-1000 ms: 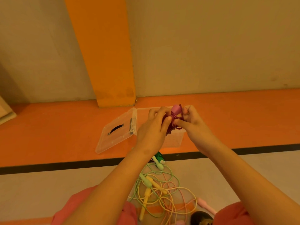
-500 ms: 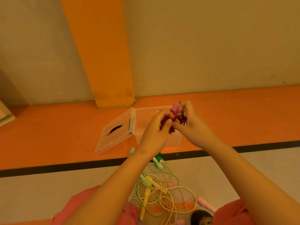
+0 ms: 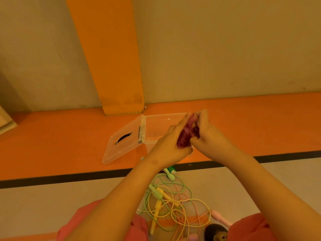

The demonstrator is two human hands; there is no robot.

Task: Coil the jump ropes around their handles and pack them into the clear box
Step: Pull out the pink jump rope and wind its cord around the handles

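Now, head view: both hands are raised over the orange floor strip (image 3: 52, 145).
Magenta jump rope (image 3: 184, 140): coiled tight round its handles and held in the air, overlapping the right part of the clear box (image 3: 156, 119) in this view. Not inside it yet.
Left hand (image 3: 171, 146): grips the bundle from the left, fingers lying up along the coils.
Right hand (image 3: 211, 136): fingers are curled over the bundle's top, pinching the rope end there.
Lid (image 3: 121, 146): flipped open to the left of the box.
Change: a second ago a loose loop and the pink handle tip stuck out on top. Both are now covered, and the hands have closed in.
Meaning: winding looks nearly done, probably tucking the end. Dropping it into the box likely comes next.
Loose ropes (image 3: 173, 200): green, yellow and pink ones lie tangled on the floor near the knees, still uncoiled.
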